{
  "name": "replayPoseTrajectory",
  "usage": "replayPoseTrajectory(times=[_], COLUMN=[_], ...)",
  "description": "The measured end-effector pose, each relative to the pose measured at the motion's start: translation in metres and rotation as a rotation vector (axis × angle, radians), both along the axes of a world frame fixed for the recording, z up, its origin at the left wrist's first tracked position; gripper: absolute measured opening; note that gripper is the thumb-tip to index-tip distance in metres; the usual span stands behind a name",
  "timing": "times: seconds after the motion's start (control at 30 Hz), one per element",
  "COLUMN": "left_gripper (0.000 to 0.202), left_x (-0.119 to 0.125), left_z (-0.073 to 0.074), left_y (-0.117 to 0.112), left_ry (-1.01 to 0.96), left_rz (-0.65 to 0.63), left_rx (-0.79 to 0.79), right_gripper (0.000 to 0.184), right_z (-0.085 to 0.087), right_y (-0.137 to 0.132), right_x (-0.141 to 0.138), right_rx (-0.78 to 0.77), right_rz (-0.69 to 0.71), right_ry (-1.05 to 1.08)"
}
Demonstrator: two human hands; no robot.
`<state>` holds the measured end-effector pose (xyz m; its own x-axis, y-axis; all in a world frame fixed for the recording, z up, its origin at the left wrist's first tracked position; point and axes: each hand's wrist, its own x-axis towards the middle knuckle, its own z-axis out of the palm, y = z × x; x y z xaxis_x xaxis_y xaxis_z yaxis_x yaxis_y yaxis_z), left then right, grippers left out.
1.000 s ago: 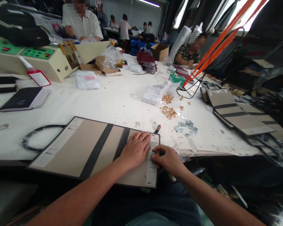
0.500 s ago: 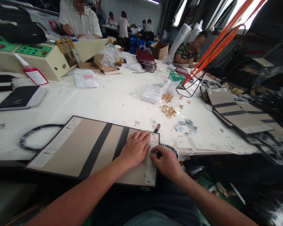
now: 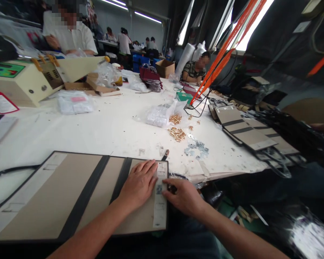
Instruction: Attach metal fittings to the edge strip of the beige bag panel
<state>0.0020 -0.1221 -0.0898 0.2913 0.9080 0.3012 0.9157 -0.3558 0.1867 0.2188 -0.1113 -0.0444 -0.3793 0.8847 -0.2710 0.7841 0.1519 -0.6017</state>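
While left hand (image 3: 139, 184) lies open, flat on brown panel (image 3: 56, 194), press firm; right hand (image 3: 184, 197) pinches small dark part (image 3: 171, 187) at panel edge: line up straight, go slow.

The board panel (image 3: 43, 194) is tan with a thin black border, two black bands crossing it, and a pale off-white strip (image 3: 160, 210) along its right edge marked with small grey printed squares. The counter (image 3: 110, 126) is white, flecked with dark specks. The small metal fittings (image 3: 177, 133) are shiny gold. The stacked panels (image 3: 245, 131) are likewise tan with black stripes. The straps (image 3: 221, 46) are bright orange, the machine (image 3: 24, 84) is cream with a green control face, and the bag (image 3: 148, 73) is maroon.
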Motion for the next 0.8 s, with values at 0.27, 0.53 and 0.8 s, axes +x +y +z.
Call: replayPoseTrajectory(times=[0.27, 0.53, 0.8], left_gripper=[0.050, 0.051, 0.051], left_x=[-0.003, -0.005, -0.005], left_z=[-0.005, -0.008, -0.007], left_y=[0.004, 0.006, 0.005], left_ry=[0.008, 0.039, 0.041], left_rz=[-0.011, 0.002, 0.001], left_rx=[0.036, 0.049, 0.023], right_gripper=[0.042, 0.049, 0.036], right_z=[0.016, 0.003, 0.016], right_y=[0.109, 0.166, 0.162], right_x=[0.066, 0.097, 0.097], right_rx=[0.175, 0.153, 0.188], right_rz=[-0.249, -0.255, -0.301], right_ry=[-0.282, -0.358, -0.343])
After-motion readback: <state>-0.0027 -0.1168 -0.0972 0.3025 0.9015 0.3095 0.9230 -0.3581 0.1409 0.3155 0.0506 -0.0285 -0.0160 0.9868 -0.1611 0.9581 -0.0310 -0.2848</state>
